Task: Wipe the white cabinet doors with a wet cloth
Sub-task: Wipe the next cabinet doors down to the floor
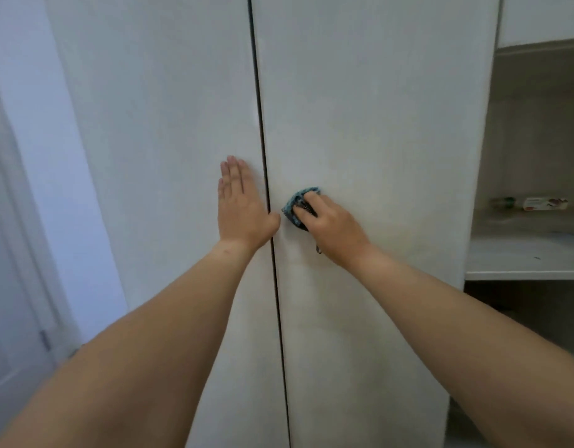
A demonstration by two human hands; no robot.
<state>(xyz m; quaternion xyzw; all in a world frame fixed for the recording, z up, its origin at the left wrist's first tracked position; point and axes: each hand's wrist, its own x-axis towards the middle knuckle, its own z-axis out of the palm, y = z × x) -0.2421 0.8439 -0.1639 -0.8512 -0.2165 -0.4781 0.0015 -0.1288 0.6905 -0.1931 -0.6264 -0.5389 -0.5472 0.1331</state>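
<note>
- Our right hand (331, 224) bunches the soft, light cloth (298, 205) against the right door (360, 124), near the middle gap
- Our left hand (243, 205) lies flat on the left door (166, 124), fingers straight

Loads of bare door to move across, not much in the way

Both tall white cabinet doors (360, 108) are plain flat panels above and below the hands. The flat left hand (242, 206) sits just beside the dark centre gap (263, 150), near the right hand (331, 226) and its bunched blue cloth (295, 203). The open white shelf (525, 257) on the right holds small blurry packages (544, 203).
</note>
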